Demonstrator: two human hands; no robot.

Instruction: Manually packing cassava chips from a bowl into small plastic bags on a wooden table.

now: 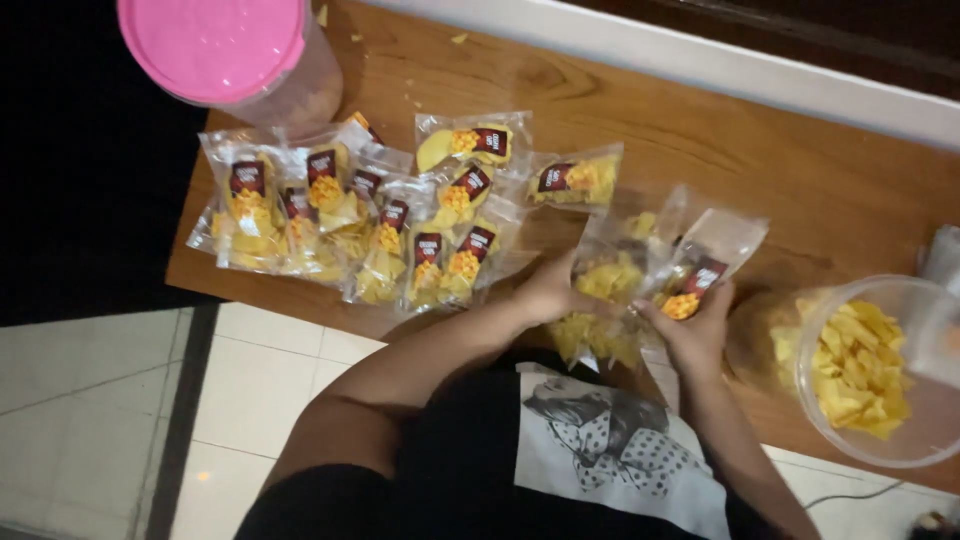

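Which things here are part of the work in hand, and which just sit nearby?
In hand:
- left hand and right hand, both gripping clear chip packets
- filled, labelled packets laid in a group on the wooden table
- open clear tub of yellow chips

Nearby:
- pink-lidded container
- crumbs at the table's far edge

Ten-odd chip packets (400, 215); two tubs (905, 455).

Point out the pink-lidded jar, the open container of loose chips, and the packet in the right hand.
Pink-lidded jar (212, 45), head view, on the lid's top.
Container of loose chips (915, 452), head view, on its lower rim.
Chip packet (702, 272), head view, on its dark label.
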